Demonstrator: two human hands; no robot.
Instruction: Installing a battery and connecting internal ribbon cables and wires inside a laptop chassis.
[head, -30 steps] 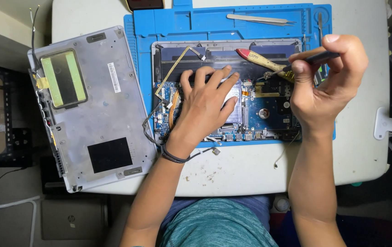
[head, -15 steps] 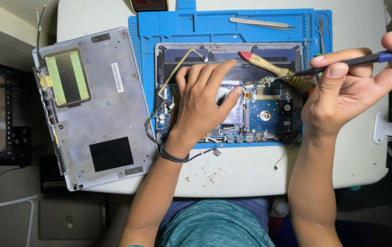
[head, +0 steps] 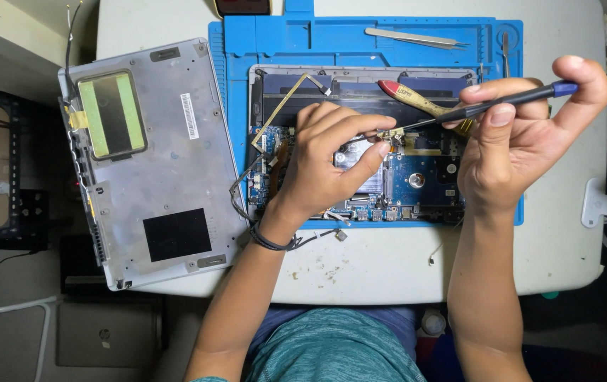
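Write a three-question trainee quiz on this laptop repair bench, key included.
1. True or false: the right hand holds a screwdriver.
2. Where does the left hand rest? A) on the opened laptop B) on the detached grey cover C) on the tweezers
3. What colour is the mat under the laptop?

Key: 1 true; 2 A; 3 blue.
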